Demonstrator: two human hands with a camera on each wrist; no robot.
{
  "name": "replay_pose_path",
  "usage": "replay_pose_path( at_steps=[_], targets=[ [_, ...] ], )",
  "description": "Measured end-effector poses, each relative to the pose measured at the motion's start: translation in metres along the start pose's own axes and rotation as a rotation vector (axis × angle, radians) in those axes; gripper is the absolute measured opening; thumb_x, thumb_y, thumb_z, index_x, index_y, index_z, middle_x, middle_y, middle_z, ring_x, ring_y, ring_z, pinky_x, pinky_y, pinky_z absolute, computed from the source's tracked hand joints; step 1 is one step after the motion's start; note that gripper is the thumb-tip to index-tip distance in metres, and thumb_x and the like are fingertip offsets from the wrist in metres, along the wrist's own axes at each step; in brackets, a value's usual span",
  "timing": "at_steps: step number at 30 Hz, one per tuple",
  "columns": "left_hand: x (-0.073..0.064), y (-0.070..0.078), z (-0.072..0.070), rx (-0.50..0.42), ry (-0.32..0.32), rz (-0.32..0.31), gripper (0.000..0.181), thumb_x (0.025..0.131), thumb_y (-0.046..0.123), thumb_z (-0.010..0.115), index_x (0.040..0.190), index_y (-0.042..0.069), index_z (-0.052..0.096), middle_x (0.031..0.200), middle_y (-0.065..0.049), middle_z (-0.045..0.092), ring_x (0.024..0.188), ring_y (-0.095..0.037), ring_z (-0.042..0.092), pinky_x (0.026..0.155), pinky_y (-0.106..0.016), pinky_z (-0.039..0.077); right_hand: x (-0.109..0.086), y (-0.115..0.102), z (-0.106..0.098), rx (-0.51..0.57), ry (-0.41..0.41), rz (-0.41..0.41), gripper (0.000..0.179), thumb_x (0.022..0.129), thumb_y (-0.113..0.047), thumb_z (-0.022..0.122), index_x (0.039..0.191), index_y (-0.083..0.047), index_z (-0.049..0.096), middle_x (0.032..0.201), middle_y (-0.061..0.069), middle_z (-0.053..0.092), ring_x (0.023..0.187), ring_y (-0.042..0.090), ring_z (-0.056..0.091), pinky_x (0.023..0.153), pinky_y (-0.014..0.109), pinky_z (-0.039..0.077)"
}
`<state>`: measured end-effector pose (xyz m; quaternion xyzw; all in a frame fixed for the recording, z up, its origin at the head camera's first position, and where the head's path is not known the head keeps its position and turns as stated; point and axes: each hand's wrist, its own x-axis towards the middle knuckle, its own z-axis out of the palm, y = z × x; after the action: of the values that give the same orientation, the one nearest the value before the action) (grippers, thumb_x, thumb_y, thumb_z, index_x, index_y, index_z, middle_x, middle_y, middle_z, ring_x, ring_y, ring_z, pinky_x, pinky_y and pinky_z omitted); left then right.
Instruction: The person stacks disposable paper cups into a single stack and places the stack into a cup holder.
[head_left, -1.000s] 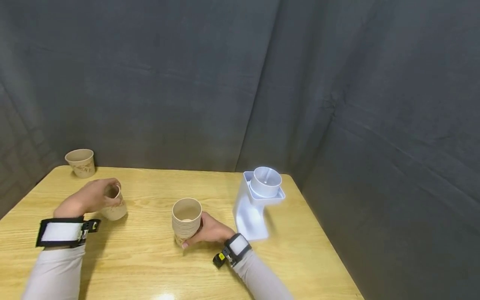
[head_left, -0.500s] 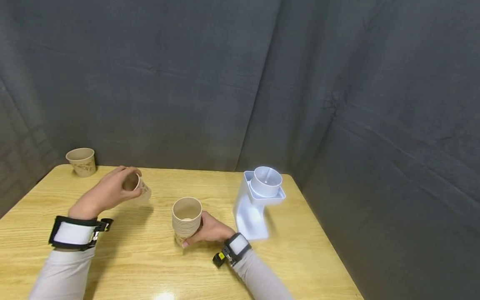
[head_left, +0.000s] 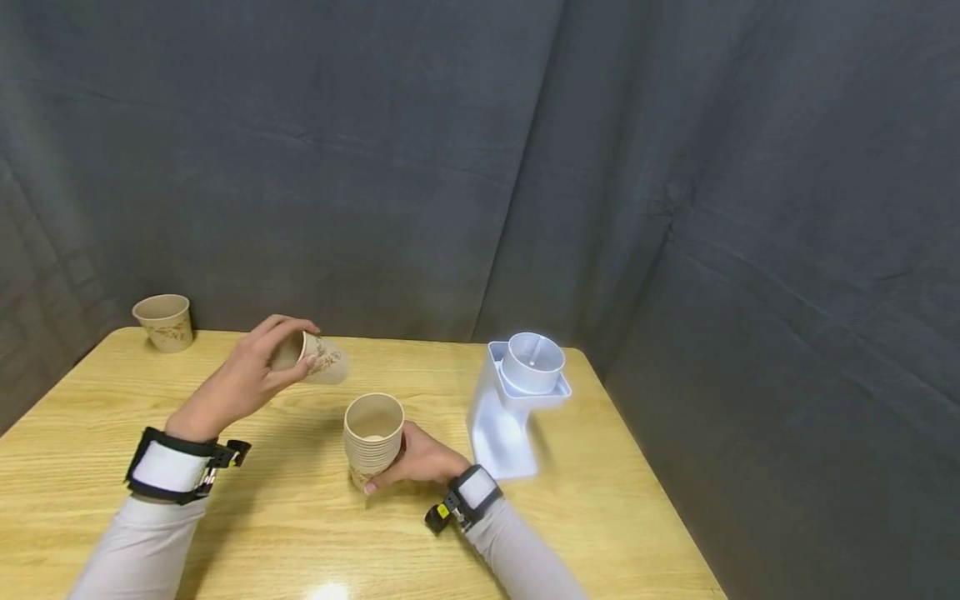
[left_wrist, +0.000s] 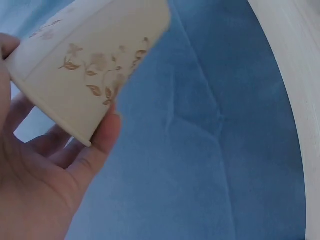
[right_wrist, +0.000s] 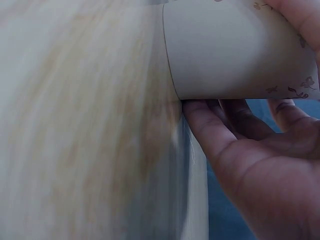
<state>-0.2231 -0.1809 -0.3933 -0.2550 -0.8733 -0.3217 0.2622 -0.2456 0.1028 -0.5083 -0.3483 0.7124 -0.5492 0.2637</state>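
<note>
A tan paper cup with a brown leaf print [head_left: 324, 360] is tilted nearly on its side above the table, its base toward the right. My left hand [head_left: 251, 367] grips it near the rim, and the left wrist view shows thumb and fingers around the paper cup [left_wrist: 85, 65]. At the middle of the table stands an upright stack of nested paper cups [head_left: 372, 437]. My right hand [head_left: 420, 460] holds this stack low on its right side. In the right wrist view, the fingers of the right hand [right_wrist: 260, 165] lie against the lowest cup [right_wrist: 225, 50], beside the tabletop.
Another paper cup [head_left: 167, 325] stands upright at the table's far left corner. A white plastic stand with a round cup-like top [head_left: 517, 400] is to the right of the stack. Dark grey curtain [head_left: 337, 167] hangs behind the wooden table [head_left: 300, 533].
My left hand has lifted the single cup off the table and carried it right, tipping it sideways near the stack. The right hand and the stack have stayed put.
</note>
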Motion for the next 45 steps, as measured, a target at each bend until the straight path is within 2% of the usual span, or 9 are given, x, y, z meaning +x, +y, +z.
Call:
replay_pose_path(
  at_steps=[8,13,21,26,30,33,37,42,45],
  targets=[
    [0.003,0.010,0.007,-0.073,0.050,0.087,0.034,0.092,0.000,0.069,0.124,0.010,0.064,0.118,-0.005,0.062,0.099,-0.008,0.055,0.084,-0.014,0.042,0.000,0.000,0.003,0.012,0.006,0.008,0.087,0.070,0.009,0.087,0.143,-0.020,0.051,0.134,-0.008,0.062,0.123,0.006,0.057,0.111,0.026,0.039],
    [0.005,0.017,0.012,-0.153,0.009,0.113,0.034,0.094,0.000,0.065,0.125,0.012,0.064,0.121,-0.003,0.062,0.104,-0.005,0.054,0.085,-0.015,0.043,0.000,-0.001,0.002,0.007,0.006,0.016,0.085,0.071,0.009,0.086,0.143,-0.018,0.050,0.135,-0.004,0.062,0.123,0.006,0.058,0.111,0.026,0.039],
    [0.006,0.028,0.017,-0.259,-0.066,0.146,0.038,0.094,-0.003,0.064,0.127,0.015,0.063,0.121,0.000,0.064,0.099,-0.006,0.056,0.082,-0.018,0.046,-0.001,-0.001,0.001,0.008,-0.010,0.011,0.081,0.071,0.008,0.086,0.141,-0.016,0.052,0.130,-0.005,0.064,0.119,0.007,0.061,0.108,0.026,0.042],
    [0.005,0.031,0.020,-0.273,-0.131,0.147,0.039,0.095,-0.001,0.065,0.129,0.018,0.063,0.123,0.000,0.065,0.108,-0.006,0.058,0.090,-0.016,0.046,0.000,0.001,0.001,0.005,-0.016,0.008,0.080,0.072,0.007,0.087,0.140,-0.016,0.052,0.126,-0.005,0.065,0.116,0.007,0.062,0.106,0.026,0.044],
    [0.005,0.035,0.023,-0.262,-0.151,0.151,0.040,0.094,-0.001,0.067,0.129,0.018,0.064,0.126,-0.002,0.065,0.114,-0.007,0.058,0.096,-0.014,0.044,0.001,0.002,0.000,0.002,-0.019,0.009,0.080,0.072,0.007,0.087,0.140,-0.016,0.051,0.126,-0.005,0.065,0.115,0.007,0.063,0.106,0.026,0.045],
    [0.005,0.038,0.024,-0.253,-0.165,0.141,0.039,0.094,0.001,0.068,0.129,0.019,0.064,0.126,-0.001,0.064,0.113,-0.010,0.059,0.095,-0.016,0.046,0.001,0.002,0.000,0.002,-0.020,0.007,0.081,0.072,0.007,0.087,0.141,-0.016,0.051,0.126,-0.004,0.065,0.115,0.008,0.063,0.106,0.027,0.045],
    [0.005,0.044,0.027,-0.249,-0.188,0.137,0.038,0.095,0.004,0.068,0.130,0.019,0.064,0.126,-0.001,0.064,0.113,-0.013,0.060,0.095,-0.022,0.049,0.001,0.002,0.000,0.005,-0.019,-0.002,0.085,0.072,0.007,0.087,0.143,-0.018,0.048,0.129,-0.004,0.063,0.117,0.008,0.061,0.107,0.027,0.044],
    [0.005,0.051,0.033,-0.217,-0.187,0.160,0.039,0.093,0.005,0.070,0.130,0.018,0.064,0.124,-0.003,0.064,0.111,-0.016,0.062,0.092,-0.036,0.055,0.001,0.002,0.000,0.015,-0.014,-0.013,0.086,0.072,0.006,0.086,0.143,-0.020,0.047,0.131,-0.004,0.062,0.118,0.009,0.060,0.106,0.028,0.044],
    [0.005,0.056,0.035,-0.203,-0.188,0.159,0.038,0.093,0.007,0.070,0.129,0.017,0.064,0.124,-0.003,0.063,0.110,-0.017,0.062,0.088,-0.040,0.057,0.002,0.002,0.000,0.022,-0.018,-0.017,0.086,0.072,0.007,0.086,0.143,-0.019,0.046,0.131,-0.003,0.061,0.119,0.009,0.060,0.107,0.028,0.044]
  ],
)
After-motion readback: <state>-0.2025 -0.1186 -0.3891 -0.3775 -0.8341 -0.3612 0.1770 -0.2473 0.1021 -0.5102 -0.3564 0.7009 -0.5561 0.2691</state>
